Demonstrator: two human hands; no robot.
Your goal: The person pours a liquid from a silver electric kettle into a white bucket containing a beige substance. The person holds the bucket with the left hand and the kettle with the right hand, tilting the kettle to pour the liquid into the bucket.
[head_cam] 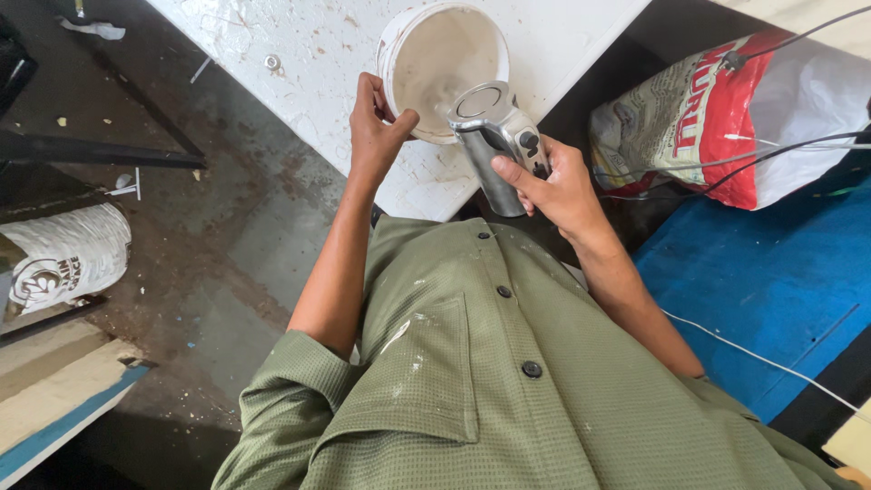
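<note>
Left hand (376,127): fingers curled over rim of white plastic bucket (445,63) | Right hand (558,186): fingers wrapped around silver hand mixer (494,136) dipped inside

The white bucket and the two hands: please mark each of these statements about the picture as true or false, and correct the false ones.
1. The left hand grips the rim of the white bucket. True.
2. The right hand holds a red plastic cup. False: it holds a silver hand mixer, its lower end inside the bucket.
3. The bucket stands on a white, stained board. True.
4. The person wears a blue jacket. False: it is a green buttoned shirt.
5. A red and white sack lies to the right. True.
</note>
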